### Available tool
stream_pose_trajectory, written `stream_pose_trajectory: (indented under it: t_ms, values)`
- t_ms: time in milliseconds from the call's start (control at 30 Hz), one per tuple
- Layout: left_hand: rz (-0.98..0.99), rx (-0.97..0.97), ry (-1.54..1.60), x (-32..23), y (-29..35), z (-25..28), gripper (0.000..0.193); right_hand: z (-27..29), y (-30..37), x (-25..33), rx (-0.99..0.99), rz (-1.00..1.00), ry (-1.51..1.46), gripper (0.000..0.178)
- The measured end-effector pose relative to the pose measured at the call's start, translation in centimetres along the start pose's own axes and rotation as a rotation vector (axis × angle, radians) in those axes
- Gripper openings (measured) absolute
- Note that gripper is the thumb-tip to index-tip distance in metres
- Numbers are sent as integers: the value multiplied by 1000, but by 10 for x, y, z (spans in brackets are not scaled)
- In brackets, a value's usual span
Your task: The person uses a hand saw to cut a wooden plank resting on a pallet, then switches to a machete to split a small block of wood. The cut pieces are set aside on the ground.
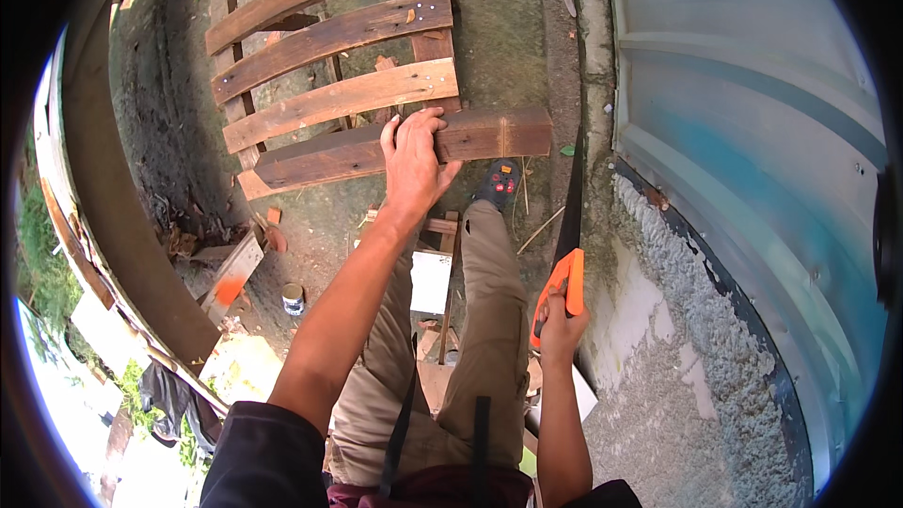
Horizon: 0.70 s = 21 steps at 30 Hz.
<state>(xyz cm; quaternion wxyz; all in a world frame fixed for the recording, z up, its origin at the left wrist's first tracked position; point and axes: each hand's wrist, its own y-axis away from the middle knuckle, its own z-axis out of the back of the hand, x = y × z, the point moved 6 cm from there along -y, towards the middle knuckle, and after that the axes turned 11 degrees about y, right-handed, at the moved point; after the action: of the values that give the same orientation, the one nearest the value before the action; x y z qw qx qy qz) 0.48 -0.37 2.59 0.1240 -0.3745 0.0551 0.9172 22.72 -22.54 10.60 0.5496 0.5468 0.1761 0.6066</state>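
Note:
My left hand (414, 158) grips a thick dark wooden beam (329, 154) from above, its fingers over the top and its thumb on the near side. The beam lies crosswise on the near end of a slatted wooden pallet (339, 99), and its right end sticks out past the slats. A pale line crosses the beam near that end. In my right hand (562, 325) is a handsaw (571, 216) with an orange and black handle. Its dark blade points away from me, to the right of the beam's end and apart from it.
A grey and blue metal panel (752, 103) rises at the right above a rough concrete strip (715, 357). My shoe (499, 181) stands just below the beam. A small can (293, 299), wood scraps and an orange-marked board (233, 273) lie at the left.

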Motion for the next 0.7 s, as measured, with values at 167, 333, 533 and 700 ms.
stream_pose_trajectory:
  t_ms: [167,333,533,700]
  values:
    - [22,-61,-28,-3,10,-4,72,-7,-4,6,13,34,16,15]
    - [28,-79,-60,-4,13,-7,71,-10,-7,6,24,58,21,15]
    - [35,-124,-12,-13,21,-4,70,-9,-9,14,39,90,29,19]
    - [43,-161,-33,-15,29,-12,64,-15,-30,41,-165,283,250,28]
